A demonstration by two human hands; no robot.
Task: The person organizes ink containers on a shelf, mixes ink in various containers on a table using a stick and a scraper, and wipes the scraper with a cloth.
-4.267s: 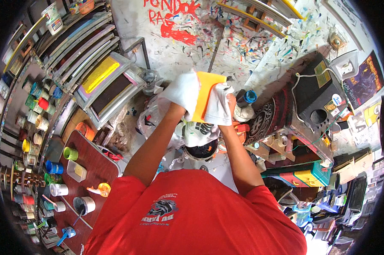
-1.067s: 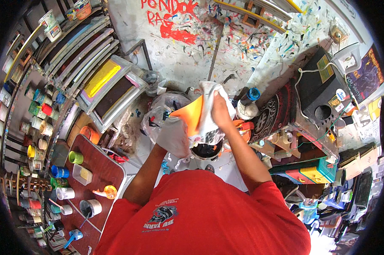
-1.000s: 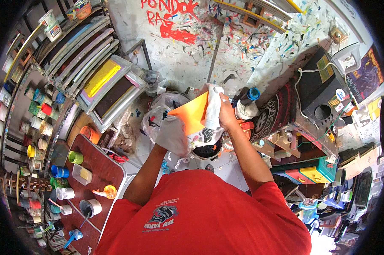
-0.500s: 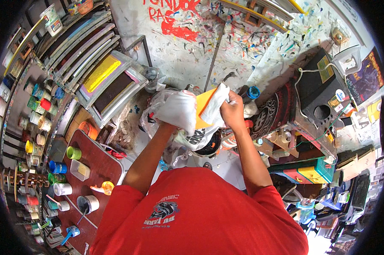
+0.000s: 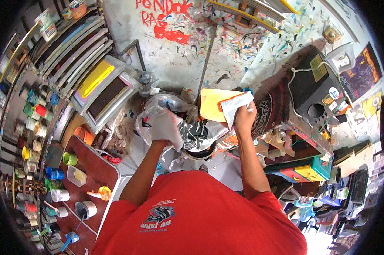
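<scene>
- Hands have drawn apart since half a second ago: the left hand [image 5: 164, 127] has dropped lower and to the left, the right hand [image 5: 244, 117] has stayed up at the right.
- Left hand is wrapped in a white cloth [image 5: 168, 125] and presses it against a black-and-white printed fabric [image 5: 199, 134]; its fingers are buried in the cloth, so how far they are curled cannot be told.
- Right hand is closed on a yellow-orange card [image 5: 212, 104] together with a white rag [image 5: 236, 103], held up before the paint-spattered wall [image 5: 226, 51].
- Earlier the card sat between both hands; now only the right one carries it.
- Dark round tub [image 5: 199, 151] under the fabric is mostly covered.
- Brown table [image 5: 99, 168] with paint pots lies at the left, well apart.
- Crumpled plastic [image 5: 166, 102] behind the left hand is hard to make out.
</scene>
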